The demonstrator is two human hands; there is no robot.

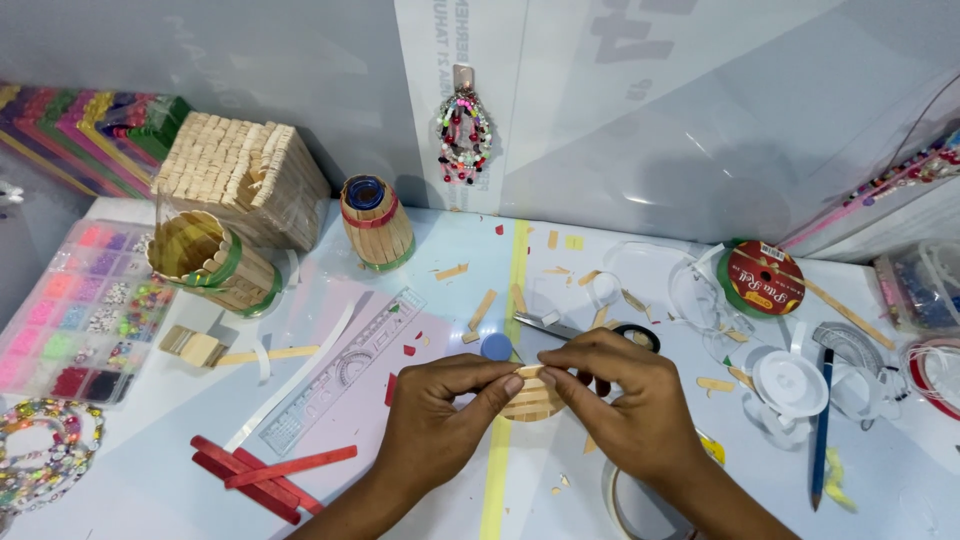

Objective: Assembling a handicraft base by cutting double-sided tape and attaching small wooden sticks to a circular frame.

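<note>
My left hand (437, 415) and my right hand (625, 400) meet at the table's middle, both pinching a small bundle of short wooden sticks (530, 397) laid side by side. The fingertips of both hands press on the top stick. Just behind the hands lie scissors (560, 328), a blue cap (496, 346) and scattered stick offcuts (482, 310).
A clear ruler (345, 370) and red sticks (270, 472) lie at left. Stick-built barrels (215, 262), (378, 222) and a stick house (245, 175) stand at the back left, next to a bead box (80, 310). A ribbon spool (764, 278), white spool (790, 383) and blue pencil (822, 425) sit at right.
</note>
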